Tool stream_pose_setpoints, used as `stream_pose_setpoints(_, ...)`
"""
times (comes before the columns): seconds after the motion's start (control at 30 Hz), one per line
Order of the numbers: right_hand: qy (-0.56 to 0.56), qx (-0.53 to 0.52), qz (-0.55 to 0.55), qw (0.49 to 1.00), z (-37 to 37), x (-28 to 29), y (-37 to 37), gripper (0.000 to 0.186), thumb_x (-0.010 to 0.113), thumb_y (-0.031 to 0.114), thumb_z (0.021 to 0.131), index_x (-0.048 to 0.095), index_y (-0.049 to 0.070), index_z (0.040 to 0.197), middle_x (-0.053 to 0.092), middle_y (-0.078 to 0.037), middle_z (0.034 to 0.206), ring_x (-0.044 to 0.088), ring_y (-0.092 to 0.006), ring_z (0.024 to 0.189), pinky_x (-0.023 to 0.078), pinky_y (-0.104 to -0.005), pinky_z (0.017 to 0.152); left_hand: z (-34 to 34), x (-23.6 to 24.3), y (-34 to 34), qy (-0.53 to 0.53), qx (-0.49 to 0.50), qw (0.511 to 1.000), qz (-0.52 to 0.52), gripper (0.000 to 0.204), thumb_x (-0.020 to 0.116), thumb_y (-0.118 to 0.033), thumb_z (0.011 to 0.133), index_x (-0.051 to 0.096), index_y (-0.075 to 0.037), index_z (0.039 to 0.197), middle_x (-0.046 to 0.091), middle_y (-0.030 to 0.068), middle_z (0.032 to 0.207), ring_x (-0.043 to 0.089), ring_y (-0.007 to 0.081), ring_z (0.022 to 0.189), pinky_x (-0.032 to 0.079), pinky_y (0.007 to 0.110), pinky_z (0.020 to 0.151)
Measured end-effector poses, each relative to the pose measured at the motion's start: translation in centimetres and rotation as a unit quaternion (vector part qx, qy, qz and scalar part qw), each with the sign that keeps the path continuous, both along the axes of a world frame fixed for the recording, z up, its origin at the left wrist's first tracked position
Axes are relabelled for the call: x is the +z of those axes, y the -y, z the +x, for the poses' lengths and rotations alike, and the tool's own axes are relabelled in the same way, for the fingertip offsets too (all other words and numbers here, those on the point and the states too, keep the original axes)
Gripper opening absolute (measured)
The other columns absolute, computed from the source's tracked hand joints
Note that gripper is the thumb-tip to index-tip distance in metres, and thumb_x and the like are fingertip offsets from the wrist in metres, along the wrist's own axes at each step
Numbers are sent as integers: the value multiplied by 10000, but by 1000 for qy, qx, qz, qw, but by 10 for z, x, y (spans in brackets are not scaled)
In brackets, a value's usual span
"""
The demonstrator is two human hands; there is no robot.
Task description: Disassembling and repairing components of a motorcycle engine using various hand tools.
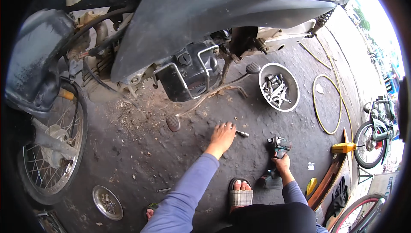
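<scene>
My left hand [222,136] reaches down to the dark ground with its fingers apart and slightly bent, right beside a small metal socket [243,134]; whether it touches the socket I cannot tell. A tiny ring-like part [235,118] lies above it. My right hand [280,162] grips a teal and black cordless impact driver [282,146], held low with its battery base down. Over both hands is a dark grey motorbike [180,10], with a black engine cover [175,83] and foot pedals [173,121].
A metal bowl of sockets and wrenches [267,104], a small dish of bolts [98,194], a yellow hose [316,104], a yellow container [342,148] and planks [329,181] lie around. A spoked wheel [77,147] is at left; another motorbike [376,134] stands at right.
</scene>
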State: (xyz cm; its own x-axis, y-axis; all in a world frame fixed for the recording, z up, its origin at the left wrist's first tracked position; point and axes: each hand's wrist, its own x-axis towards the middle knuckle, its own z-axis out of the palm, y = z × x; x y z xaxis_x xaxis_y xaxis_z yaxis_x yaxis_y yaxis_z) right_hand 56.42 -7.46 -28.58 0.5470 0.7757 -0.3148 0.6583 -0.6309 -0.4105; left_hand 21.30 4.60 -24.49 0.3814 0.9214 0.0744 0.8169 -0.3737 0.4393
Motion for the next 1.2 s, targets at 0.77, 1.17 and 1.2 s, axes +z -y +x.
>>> stream_pose_setpoints(0.77, -492, -103, 25, 864, 5, 41, -9, 319, 548, 352, 953, 617, 41, 946, 644, -46, 780, 628, -163, 676, 521, -297, 621, -49, 26, 54, 162, -180, 904, -353, 302, 528, -237, 874, 518, 23, 1027, 620, 247, 924, 609, 419, 899, 472, 486, 756)
stream_pose_setpoints(1.17, -368, 160, -53, 914, -85, 170, -34, 208, 737, 147, 775, 610, 51, 909, 578, -17, 715, 556, -134, 594, 466, -304, 530, -351, 102, 262, 98, 197, 808, -546, 351, 700, -387, 832, 652, -41, 807, 550, 13, 599, 499, 118, 558, 412, 327, 540)
stream_pose_setpoints(1.2, -379, 170, -167, 894, -100, 193, -43, 265, 707, 82, 783, 623, 44, 1032, 605, -1, 800, 587, -114, 714, 495, -301, 639, -353, 87, 270, 146, 248, 836, -467, 359, 695, -371, 831, 624, -26, 766, 556, 49, 605, 496, 138, 566, 414, 344, 555)
